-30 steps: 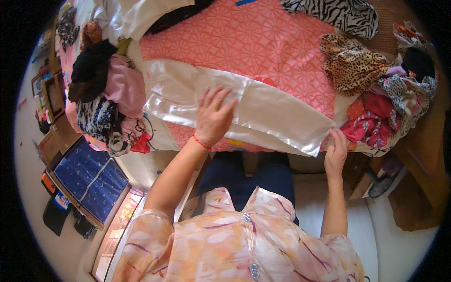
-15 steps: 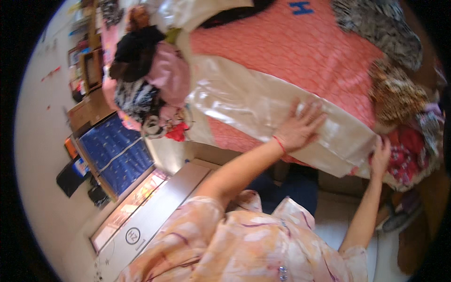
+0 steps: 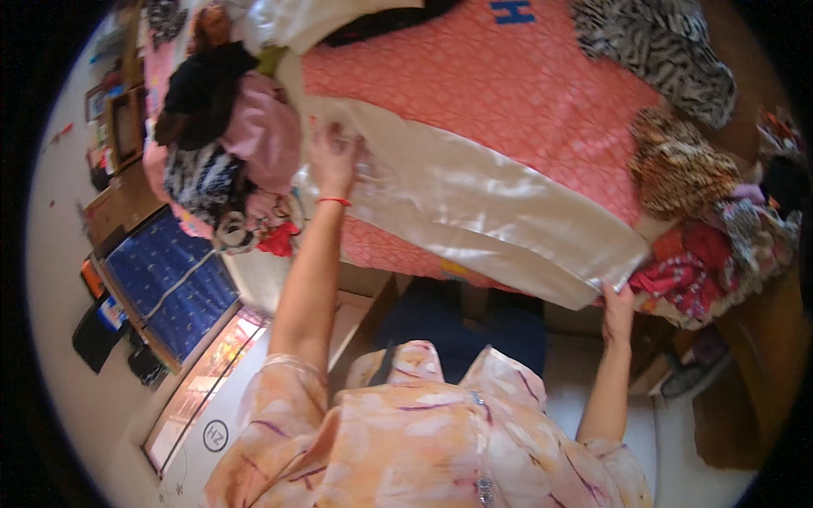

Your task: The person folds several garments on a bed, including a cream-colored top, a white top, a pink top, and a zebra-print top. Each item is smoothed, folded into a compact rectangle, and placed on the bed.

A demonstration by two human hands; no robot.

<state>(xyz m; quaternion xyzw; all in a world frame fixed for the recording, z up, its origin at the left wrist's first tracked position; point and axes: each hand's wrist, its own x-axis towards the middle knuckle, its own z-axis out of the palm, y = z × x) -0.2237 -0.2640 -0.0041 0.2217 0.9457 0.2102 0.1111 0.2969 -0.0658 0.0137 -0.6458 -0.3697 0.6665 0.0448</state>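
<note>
Long cream satin trousers (image 3: 474,199), folded lengthwise into a strip, lie across a coral patterned bedspread (image 3: 474,85). My left hand (image 3: 334,161), with a red thread at the wrist, rests on their wide left end, fingers apart and slightly bent. At the narrow right end, my right hand (image 3: 616,305) pinches the corner of the hem between thumb and fingers. Soft creases and shiny patches run along the satin between my hands.
Left of the trousers is a heap of clothes with a black garment (image 3: 203,93) and a pink one (image 3: 267,123). Zebra-striped cloth (image 3: 660,59), leopard-print cloth (image 3: 682,165) and red patterned cloth (image 3: 690,262) lie at the right. Another cream garment (image 3: 322,21) is at the far edge.
My left hand has slid left along the satin from the middle of the trousers to their wide end. My right hand stays at the hem corner. The whole view has shifted slightly.
</note>
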